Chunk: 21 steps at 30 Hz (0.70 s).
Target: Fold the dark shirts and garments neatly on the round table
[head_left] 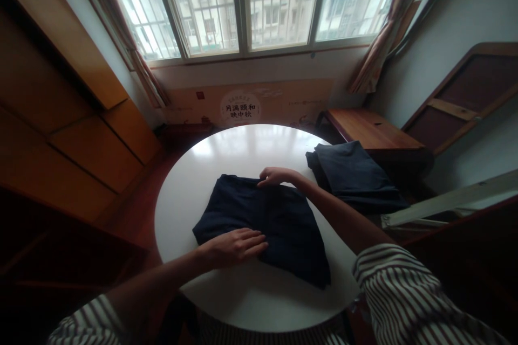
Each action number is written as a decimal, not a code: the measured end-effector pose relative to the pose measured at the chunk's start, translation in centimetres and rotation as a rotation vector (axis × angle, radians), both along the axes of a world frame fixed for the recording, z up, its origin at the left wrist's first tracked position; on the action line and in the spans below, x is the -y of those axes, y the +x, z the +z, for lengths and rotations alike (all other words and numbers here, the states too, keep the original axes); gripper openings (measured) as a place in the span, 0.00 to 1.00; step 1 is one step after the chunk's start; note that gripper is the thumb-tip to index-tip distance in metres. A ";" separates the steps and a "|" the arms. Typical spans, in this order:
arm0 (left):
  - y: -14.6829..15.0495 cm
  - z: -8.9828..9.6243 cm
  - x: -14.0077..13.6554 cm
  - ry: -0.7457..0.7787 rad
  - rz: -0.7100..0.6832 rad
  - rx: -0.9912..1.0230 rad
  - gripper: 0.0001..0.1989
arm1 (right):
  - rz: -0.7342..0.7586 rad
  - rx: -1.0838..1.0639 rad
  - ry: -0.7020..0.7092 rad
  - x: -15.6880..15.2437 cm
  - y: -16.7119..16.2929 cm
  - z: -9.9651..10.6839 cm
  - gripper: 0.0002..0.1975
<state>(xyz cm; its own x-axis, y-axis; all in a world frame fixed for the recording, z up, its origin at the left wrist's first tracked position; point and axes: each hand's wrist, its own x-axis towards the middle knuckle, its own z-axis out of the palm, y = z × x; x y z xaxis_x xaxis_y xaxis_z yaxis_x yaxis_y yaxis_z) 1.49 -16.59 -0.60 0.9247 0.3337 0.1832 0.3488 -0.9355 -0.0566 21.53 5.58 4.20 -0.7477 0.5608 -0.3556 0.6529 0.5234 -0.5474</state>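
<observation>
White and glossy, a round table (pixel 178 199) is filling the middle of the view. Dark blue cloth (pixel 291 226) is lying across its centre, folded along the far edge and uneven at the near corners. Smaller, a folded stack of dark fabric (pixel 356 170) is sitting at the table's right side. The left hand (pixel 234 246) is resting flat on the cloth's near part, gripping nothing; the right hand (pixel 277 176) is pinching its far edge.

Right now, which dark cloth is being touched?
The flat navy cloth on the round white table, touched by the left hand and right hand; no hand touches the folded dark-blue cloth stack farther right.
</observation>
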 end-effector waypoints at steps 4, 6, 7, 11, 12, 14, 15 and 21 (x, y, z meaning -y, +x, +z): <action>-3.2 1.3 -3.2 -0.143 0.014 0.046 0.20 | -0.256 -0.220 -0.109 1.0 3.5 -0.7 0.23; -5.0 2.0 -4.9 -0.226 0.129 0.101 0.23 | -0.451 -0.370 -0.266 2.4 5.5 -1.5 0.24; -5.9 2.2 -5.5 -0.262 0.208 0.134 0.24 | -0.530 -0.429 -0.356 3.3 6.3 -1.9 0.25; -7.6 1.2 -6.3 -0.353 0.572 0.455 0.22 | -0.783 -0.644 -0.637 7.2 8.3 -3.3 0.22; -7.7 0.8 -6.4 -0.397 0.694 0.587 0.20 | -0.835 -0.697 -0.674 7.9 8.3 -3.4 0.21; -7.3 0.3 -6.6 -0.582 0.941 0.853 0.17 | -0.916 -0.775 -0.730 8.9 8.0 -3.5 0.22; -7.0 0.3 -6.8 -0.720 1.032 0.962 0.19 | -0.951 -0.800 -0.743 9.2 7.7 -3.4 0.24; -4.7 2.4 -8.3 -1.223 0.966 1.019 0.49 | -0.911 -0.925 -0.769 9.4 5.6 -2.7 0.21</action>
